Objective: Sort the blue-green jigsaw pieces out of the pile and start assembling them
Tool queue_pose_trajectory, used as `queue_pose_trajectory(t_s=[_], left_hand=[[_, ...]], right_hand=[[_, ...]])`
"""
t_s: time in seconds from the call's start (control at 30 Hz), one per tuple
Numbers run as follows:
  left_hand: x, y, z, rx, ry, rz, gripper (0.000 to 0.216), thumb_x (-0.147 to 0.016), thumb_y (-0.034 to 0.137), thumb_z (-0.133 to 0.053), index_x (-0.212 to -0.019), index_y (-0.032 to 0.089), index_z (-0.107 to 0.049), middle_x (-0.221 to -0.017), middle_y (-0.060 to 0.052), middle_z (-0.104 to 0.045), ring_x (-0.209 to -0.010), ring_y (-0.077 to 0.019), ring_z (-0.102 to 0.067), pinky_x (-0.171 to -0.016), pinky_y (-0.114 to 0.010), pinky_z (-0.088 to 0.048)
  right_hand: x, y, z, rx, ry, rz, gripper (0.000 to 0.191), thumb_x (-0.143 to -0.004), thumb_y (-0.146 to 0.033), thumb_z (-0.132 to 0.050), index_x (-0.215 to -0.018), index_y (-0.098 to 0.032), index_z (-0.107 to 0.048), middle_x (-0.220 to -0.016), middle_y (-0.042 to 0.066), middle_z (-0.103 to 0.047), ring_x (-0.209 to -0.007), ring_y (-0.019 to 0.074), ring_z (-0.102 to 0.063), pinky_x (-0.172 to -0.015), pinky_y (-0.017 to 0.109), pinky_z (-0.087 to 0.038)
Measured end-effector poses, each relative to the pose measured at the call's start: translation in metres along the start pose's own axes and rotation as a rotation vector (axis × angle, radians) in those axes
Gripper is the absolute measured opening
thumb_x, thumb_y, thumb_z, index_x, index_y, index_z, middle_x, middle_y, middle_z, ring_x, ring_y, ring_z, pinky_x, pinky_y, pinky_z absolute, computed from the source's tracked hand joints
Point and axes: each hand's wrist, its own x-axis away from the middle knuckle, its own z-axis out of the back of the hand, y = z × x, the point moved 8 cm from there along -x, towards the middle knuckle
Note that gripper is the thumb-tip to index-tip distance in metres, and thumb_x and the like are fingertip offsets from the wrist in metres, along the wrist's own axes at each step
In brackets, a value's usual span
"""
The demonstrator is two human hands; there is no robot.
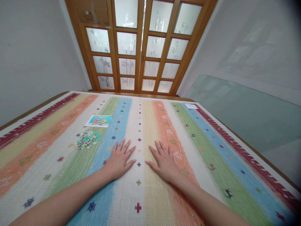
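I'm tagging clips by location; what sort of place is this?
Probably a room in a home: there's a multicoloured striped tablecloth, a heap of small green and white jigsaw pieces on it, and brown wooden doors with patterned glass panes beyond.

Light glows through the door panes (127, 43), the top-right corner dark.

Wooden doors (114, 44) stand beyond the far edge of the wooden table (56, 97), their frosted glass panes (127, 43) etched with plant designs and lit from behind. A brown cardboard sheet (92, 12) fills an upper-left opening. A plain pale left wall (35, 47) and a right wall (246, 37) flank them; a glossy greenish panel (235, 110) with a rounded corner stands along the right one. A white paper slip (191, 106) lies near the table's far right corner.
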Motion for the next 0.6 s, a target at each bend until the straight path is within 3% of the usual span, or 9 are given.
queue_pose_trajectory(t_s=[0.6], left_hand=[[-0.0001, 0.0004, 0.0016, 0.031, -0.012, -0.002, 0.059, -0.100, 0.061, -0.039, -0.153, 0.034, -0.040, -0.166, -0.007, -0.026, -0.155, -0.0357, -0.015, -0.123, -0.064, -0.015]], right_hand=[[-0.0005, 0.0018, -0.0032, 0.012, 0.025, 0.012, 0.078, -0.093, -0.078, -0.033, -0.156, -0.032, -0.038, -0.169, 0.009, -0.016, -0.155, 0.0341, -0.008, -0.121, 0.065, -0.006]])
